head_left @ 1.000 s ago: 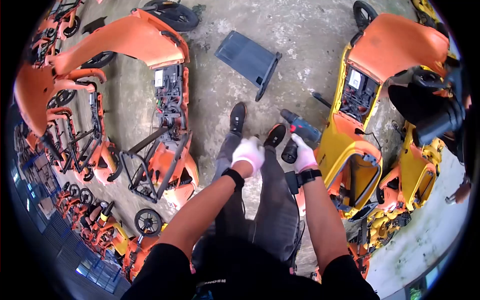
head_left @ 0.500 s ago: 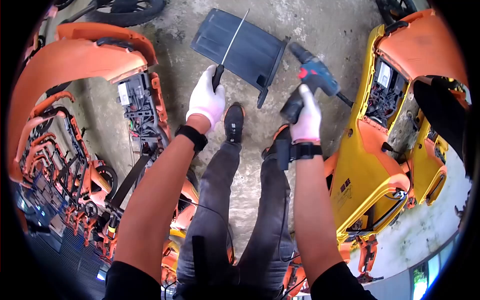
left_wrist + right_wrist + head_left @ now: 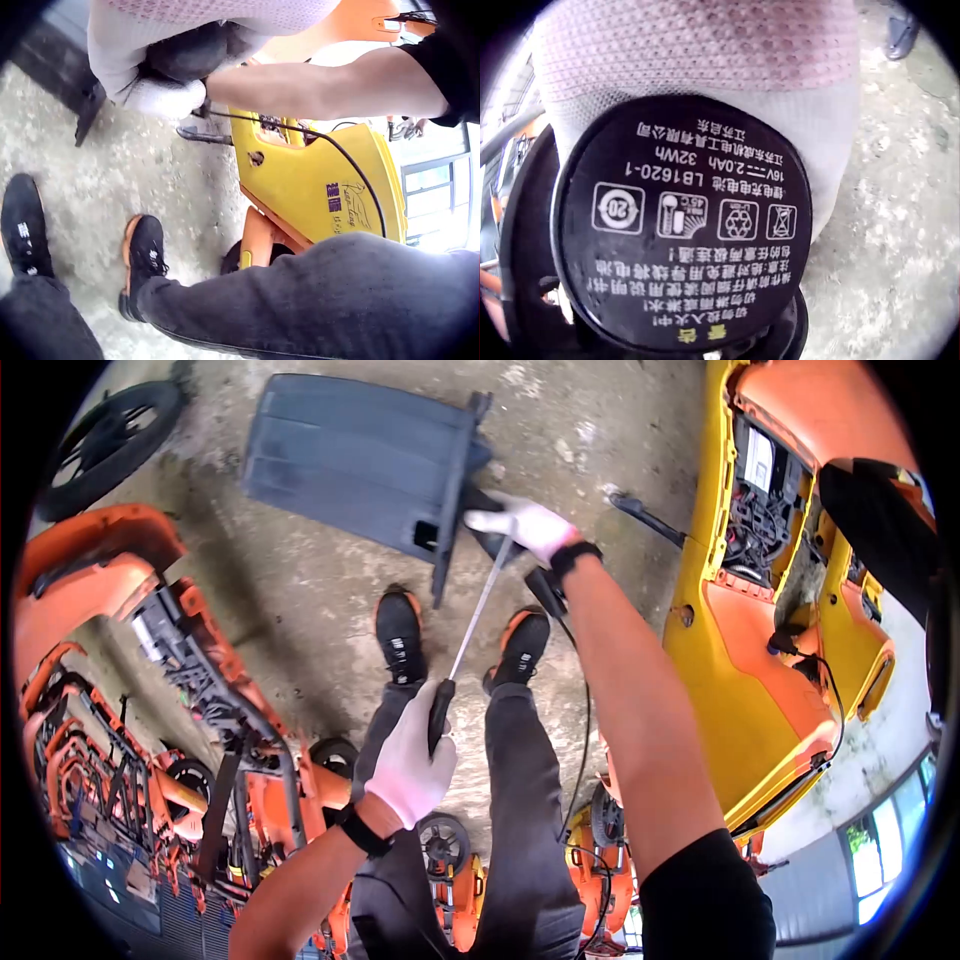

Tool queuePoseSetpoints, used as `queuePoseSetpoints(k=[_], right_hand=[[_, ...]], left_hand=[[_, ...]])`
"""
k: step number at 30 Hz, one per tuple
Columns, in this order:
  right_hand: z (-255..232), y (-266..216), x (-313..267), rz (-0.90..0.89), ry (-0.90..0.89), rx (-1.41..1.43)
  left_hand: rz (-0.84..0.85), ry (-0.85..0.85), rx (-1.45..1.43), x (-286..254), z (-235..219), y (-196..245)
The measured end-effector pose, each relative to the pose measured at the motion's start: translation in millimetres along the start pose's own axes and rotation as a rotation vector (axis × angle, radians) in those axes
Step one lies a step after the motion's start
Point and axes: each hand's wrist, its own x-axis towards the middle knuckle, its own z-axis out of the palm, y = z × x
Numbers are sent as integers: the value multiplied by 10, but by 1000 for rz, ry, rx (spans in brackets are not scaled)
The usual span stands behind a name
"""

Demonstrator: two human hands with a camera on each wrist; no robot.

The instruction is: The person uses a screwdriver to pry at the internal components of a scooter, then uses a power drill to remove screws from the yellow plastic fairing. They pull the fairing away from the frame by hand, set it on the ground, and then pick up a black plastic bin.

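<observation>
My left hand grips the black handle of a screwdriver, whose long metal shaft points up and away toward my right hand. In the head view the right hand is beside the slotted edge of a dark grey plastic panel that lies on the floor. The drill in the right hand is mostly hidden there; its round black battery base fills the right wrist view, with the glove around the grip behind it. Whether the drill touches the panel, I cannot tell.
A yellow and orange scooter body stands at the right, with a stand jutting out. Orange scooter frames line the left, and a loose wheel lies at upper left. A cable hangs from the right wrist.
The view has shifted toward the panel. The right hand has moved left and forward with the drill to the panel's edge; the left hand has drawn back, still holding the screwdriver.
</observation>
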Motion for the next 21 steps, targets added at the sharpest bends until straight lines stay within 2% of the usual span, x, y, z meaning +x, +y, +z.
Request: queuePoseSetpoints(k=[2, 3, 5, 6, 7, 8, 10, 11, 12, 14, 16, 17, 18, 20, 21], right_hand=[[-69, 283, 241, -158, 50, 242], [-171, 452, 334, -98, 41, 468], [-218, 666, 241, -170, 128, 333], [-203, 766, 122, -195, 141, 213], [-142, 847, -3, -99, 158, 282], [-78, 964, -113, -117, 207, 283], [94, 1232, -388, -27, 281, 474], [164, 1347, -533, -2, 336, 413], [242, 1454, -683, 25, 389, 354], [383, 1752, -926, 120, 452, 305], [505, 1817, -1314, 76, 515, 190], [611, 2129, -1371, 140, 539, 199], [665, 2087, -1572, 122, 547, 166], [754, 2003, -1930, 118, 548, 86], [802, 1946, -2084, 131, 550, 101]], left_hand=[[-2, -54, 63, 82, 206, -186], [-1, -21, 38, 125, 316, -200], [-21, 15, -139, 257, 570, -215], [-13, 86, -70, 365, 735, -225], [-10, 157, -2, 475, 900, -235], [28, 249, 11, 636, 1031, -179], [19, 404, -43, 969, 1215, -71], [9, 508, -131, 1183, 1262, -18], [-6, 611, -217, 1404, 1275, 14], [-38, 698, -375, 1807, 1087, 221], [-187, 753, -18, 2131, 898, 154], [-162, 728, -67, 2142, 830, 63], [-134, 703, -113, 2109, 788, -2], [-122, 359, -261, 1641, 654, 19], [-165, 335, -302, 1476, 650, -147]])
